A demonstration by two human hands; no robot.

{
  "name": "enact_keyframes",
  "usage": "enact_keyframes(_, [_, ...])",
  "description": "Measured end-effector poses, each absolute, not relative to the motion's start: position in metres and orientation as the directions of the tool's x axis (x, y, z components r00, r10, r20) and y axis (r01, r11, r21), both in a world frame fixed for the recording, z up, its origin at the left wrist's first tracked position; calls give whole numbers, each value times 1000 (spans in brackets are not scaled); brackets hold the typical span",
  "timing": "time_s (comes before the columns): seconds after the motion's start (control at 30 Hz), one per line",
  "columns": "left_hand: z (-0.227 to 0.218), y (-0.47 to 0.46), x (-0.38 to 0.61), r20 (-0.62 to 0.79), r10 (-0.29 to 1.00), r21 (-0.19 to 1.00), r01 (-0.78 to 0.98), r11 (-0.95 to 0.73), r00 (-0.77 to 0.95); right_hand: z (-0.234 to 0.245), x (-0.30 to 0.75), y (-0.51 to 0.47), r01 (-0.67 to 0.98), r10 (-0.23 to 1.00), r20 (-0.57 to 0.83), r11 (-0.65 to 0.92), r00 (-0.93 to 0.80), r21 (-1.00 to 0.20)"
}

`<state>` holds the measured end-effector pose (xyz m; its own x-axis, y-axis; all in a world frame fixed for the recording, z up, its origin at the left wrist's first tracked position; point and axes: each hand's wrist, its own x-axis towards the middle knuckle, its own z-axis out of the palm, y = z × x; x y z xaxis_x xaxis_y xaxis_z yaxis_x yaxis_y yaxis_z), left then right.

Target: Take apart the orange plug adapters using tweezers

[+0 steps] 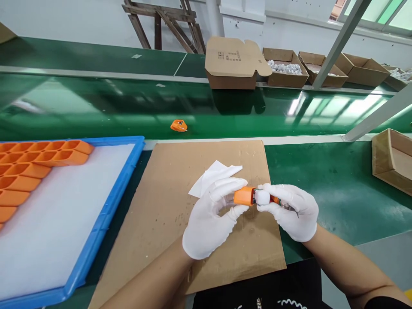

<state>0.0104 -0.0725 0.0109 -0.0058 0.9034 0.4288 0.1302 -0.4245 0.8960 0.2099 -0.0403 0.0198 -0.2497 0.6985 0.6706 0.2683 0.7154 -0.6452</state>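
My left hand [214, 219], in a white glove, pinches an orange plastic shell [244, 196] between thumb and fingers. Against its right end, my gloved right hand [291, 210] grips a small part with a white block [262, 197] and a bit of orange behind it. Whether the white block sits inside the shell or only touches it, I cannot tell. Both hands are above a brown cardboard sheet [174, 184]. Just behind the left hand lies a folded white paper or cloth [214, 174] on the sheet.
At left, a blue-rimmed tray [104, 221] holds rows of orange shells [24, 171]. One orange piece [179, 125] lies on the green surface beyond the cardboard. Cardboard boxes [230, 64] line the back shelf; another box [394, 159] stands at right. A grey metal post [341, 43] slants across the right.
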Motion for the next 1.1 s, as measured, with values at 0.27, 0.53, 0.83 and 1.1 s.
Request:
enact_keyframes(0.27, [11,-72,12,510,860,855,106,-507,-3,23,212,-38,300,596,716,802,-364,-516])
enact_keyframes(0.53, [15,-71,12,560,828,818,133,-559,31,35,211,-38,295,559,682,829,-471,-475])
enact_keyframes(0.83, [7,-76,11,560,827,822,100,-561,46,38,212,-44,398,695,458,704,-554,-588])
enact_keyframes(1.1, [3,-81,21,499,866,859,141,-491,-21,37,209,-57,685,668,546,696,-506,-216])
